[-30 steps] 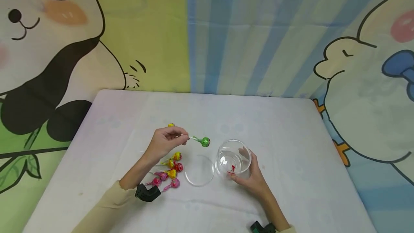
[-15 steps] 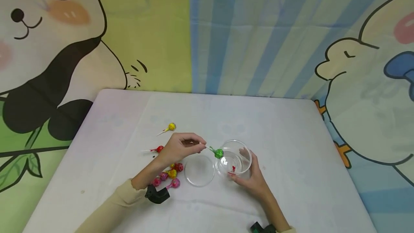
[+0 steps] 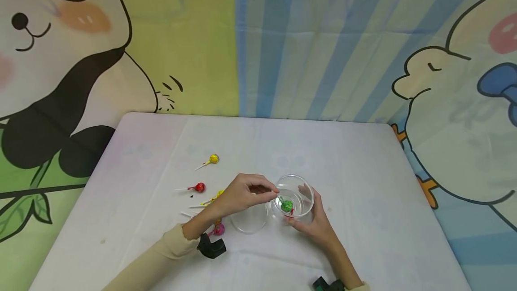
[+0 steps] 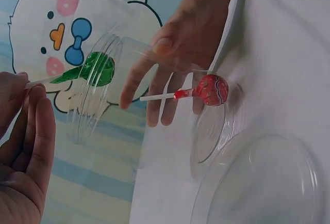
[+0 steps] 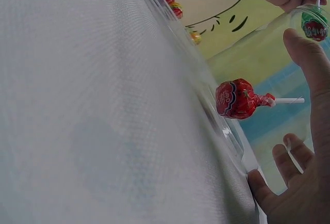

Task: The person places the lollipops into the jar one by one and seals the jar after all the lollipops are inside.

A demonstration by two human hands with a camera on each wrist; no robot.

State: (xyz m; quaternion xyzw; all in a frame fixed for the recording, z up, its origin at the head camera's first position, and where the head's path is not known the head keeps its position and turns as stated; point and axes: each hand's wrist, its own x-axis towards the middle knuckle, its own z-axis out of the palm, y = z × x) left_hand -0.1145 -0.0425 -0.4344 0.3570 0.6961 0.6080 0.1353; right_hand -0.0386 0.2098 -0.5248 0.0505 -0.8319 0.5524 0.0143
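Observation:
My left hand pinches the white stick of a green-wrapped lollipop between thumb and fingertips. Its candy end points down inside the mouth of a clear jar. With thumb and fingers spread around the jar's side, my right hand holds it upright on the table. Inside, a red-wrapped lollipop stands head down at the bottom, its stick pointing up. A round clear lid lies flat just left of the jar, partly covered by my left hand in the head view.
A yellow lollipop and a red lollipop lie separately on the white-covered table. Several more, including a pink one, lie in a cluster left of the lid, partly hidden under my left forearm. Cartoon-printed curtains stand behind the table.
My left hand has moved right and slightly down, carrying the green lollipop from left of the jar into its mouth. The right hand and jar have stayed put.

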